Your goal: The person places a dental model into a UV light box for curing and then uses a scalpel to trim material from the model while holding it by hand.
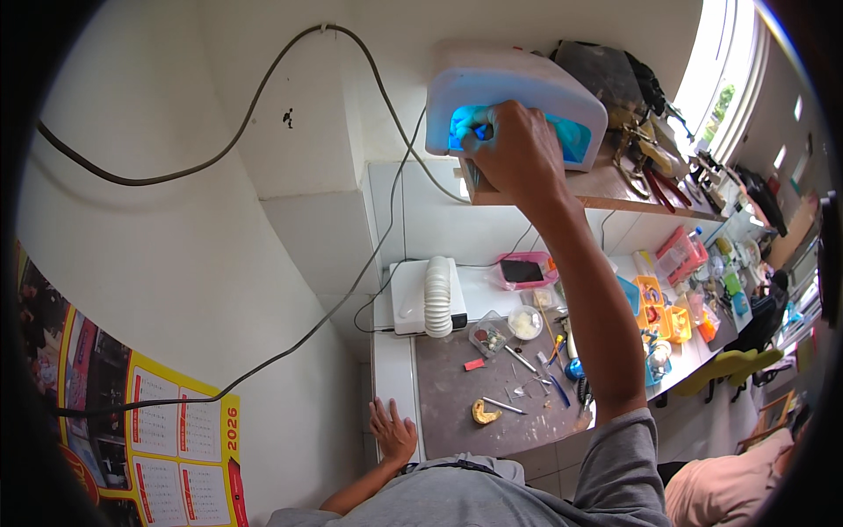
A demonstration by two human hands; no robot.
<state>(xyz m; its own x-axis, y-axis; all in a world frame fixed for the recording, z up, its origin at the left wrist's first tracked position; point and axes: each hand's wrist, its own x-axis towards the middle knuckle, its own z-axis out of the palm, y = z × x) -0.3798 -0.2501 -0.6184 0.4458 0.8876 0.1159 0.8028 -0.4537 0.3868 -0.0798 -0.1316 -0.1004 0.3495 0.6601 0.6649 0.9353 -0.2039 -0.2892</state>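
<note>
White curing lamp box [514, 88], glowing blue inside its mouth, is sitting on a wooden shelf [615, 189] above the bench [457, 395], well away from the person's body. Nearest to the body, the left hand [392, 432] is lying flat with fingers spread and released on the pale front edge of the bench, holding nothing; its forearm is coming in low from the bottom of the view. Just beyond it, a small yellowish dental cast [484, 411] and several thin metal tools [527, 386] are lying on the grey bench top, and a white ribbed hose [437, 297] is resting over a flat white unit behind them. Farther off, the right arm is stretching upward and fully extended, grey sleeve at the shoulder, with the right hand [518, 149] reaching into the lamp's lit opening. Its fingers are curling at the mouth, possibly pinching something small inside, though the glare is hiding what.
</note>
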